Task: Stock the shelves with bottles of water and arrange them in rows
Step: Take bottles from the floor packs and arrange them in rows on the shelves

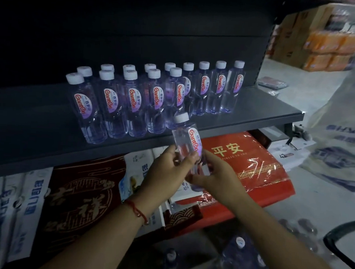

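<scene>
A clear water bottle (pixel 185 139) with a white cap and a red-lettered label is held upright just below and in front of the dark shelf (pixel 246 115). My left hand (pixel 166 169) grips its lower body from the left. My right hand (pixel 215 174) holds its base from the right. On the shelf stand several matching bottles (pixel 132 102) in two rows, a back row running right and a shorter front row at the left.
A red gift box (pixel 253 170) and dark red and white packages (pixel 81 191) fill the level under the shelf. More wrapped bottles (pixel 239 256) lie low in front. A large white bag (pixel 343 134) stands at the right, cartons behind it.
</scene>
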`<state>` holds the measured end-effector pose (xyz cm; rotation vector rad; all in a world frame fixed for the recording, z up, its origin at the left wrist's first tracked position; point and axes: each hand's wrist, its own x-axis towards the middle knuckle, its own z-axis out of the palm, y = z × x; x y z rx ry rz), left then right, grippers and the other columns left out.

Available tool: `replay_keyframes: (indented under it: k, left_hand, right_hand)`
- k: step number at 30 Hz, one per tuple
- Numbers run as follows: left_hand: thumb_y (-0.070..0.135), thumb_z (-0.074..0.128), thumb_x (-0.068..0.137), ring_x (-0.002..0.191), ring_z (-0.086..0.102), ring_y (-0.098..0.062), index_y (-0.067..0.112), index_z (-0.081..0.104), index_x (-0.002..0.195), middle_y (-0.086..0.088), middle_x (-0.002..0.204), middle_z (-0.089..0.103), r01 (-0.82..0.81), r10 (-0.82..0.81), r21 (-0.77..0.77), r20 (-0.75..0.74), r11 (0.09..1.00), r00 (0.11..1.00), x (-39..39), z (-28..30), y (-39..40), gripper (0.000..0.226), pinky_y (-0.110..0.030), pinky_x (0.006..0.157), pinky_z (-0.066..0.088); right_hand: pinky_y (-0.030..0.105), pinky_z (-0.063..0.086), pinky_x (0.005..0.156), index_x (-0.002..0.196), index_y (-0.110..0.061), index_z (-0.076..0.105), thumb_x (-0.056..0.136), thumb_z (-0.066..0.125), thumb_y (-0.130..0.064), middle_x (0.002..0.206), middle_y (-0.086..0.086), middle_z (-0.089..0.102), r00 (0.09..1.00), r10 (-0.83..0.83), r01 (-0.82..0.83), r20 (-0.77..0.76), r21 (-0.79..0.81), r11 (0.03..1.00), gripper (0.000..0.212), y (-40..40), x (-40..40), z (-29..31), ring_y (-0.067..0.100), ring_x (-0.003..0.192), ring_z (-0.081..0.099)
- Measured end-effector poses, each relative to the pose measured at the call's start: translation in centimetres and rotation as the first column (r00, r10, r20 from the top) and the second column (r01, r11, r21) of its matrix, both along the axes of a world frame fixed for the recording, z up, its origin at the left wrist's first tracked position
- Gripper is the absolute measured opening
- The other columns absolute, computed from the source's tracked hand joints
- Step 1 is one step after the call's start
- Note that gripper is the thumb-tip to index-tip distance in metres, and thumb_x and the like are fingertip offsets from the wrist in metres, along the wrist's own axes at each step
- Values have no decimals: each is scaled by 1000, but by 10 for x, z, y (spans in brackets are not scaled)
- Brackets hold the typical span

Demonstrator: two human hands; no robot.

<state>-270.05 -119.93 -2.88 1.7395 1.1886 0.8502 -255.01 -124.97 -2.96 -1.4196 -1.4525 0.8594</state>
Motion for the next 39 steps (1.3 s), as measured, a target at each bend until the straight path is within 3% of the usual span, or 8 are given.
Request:
replay_keyframes:
  k: [2,7,11,15,18,25,34,39]
  left_hand:
    - [63,45,96,106,64,-3,45,53,129,17,119,66,57,-45,91,-124,994,991,-2,4,0,38,-35,90,54]
    - [55,40,102,144,30,-9,31,29,157,12,161,26,144,-45,222,-397,964,917,-10,2,10,61,-23,109,28]
    - [57,43,100,152,10,-19,29,22,158,3,167,11,141,31,262,-560,955,828,-15,-7,19,68,-37,121,15]
    - [53,40,103,154,-4,-26,28,12,160,-8,168,-4,154,63,251,-685,956,726,-14,-17,27,68,-48,125,8]
    - [52,39,103,154,-9,-30,28,8,160,-11,167,-12,145,82,235,-744,961,664,-14,-26,32,69,-52,124,5]
    - [52,42,101,153,-11,-33,29,4,159,-11,166,-16,121,62,174,-781,977,621,-14,-32,43,73,-54,124,3]
    - [51,43,102,154,-8,-32,28,3,160,-9,167,-14,158,54,193,-779,968,624,-17,-37,39,74,-53,124,2]
    - [50,44,101,154,-4,-33,27,6,159,-9,168,-9,201,35,199,-788,959,615,-14,-43,32,73,-54,123,5]
  right_hand:
    - [19,57,60,116,-21,65,79,79,-3,100,-3,72,1000,7,-8,-14,-17,1000,43,8,10,6,11,77,73]
    - [16,55,62,110,-18,66,84,72,-3,104,3,70,983,-88,83,-164,-36,996,31,42,23,19,6,78,72]
    - [31,56,82,114,-16,64,82,77,-9,109,1,71,971,-176,175,-160,-20,984,35,91,38,31,17,95,71]
    - [36,55,89,120,-9,63,77,82,-8,114,8,70,964,-252,250,-88,-33,968,47,142,47,29,24,100,70]
    - [47,54,96,114,-4,66,74,82,0,106,9,73,965,-261,261,-34,-10,965,43,165,48,22,26,97,71]
    - [48,54,96,110,-17,63,69,79,-1,101,3,73,974,-224,223,16,47,974,47,187,42,8,21,94,68]
    - [36,54,94,135,-16,48,81,80,-18,123,2,64,898,-323,317,299,69,946,63,185,29,7,17,106,63]
    - [39,52,96,148,-28,35,90,70,-19,126,-5,63,871,-275,267,407,78,961,68,132,22,11,17,113,61]
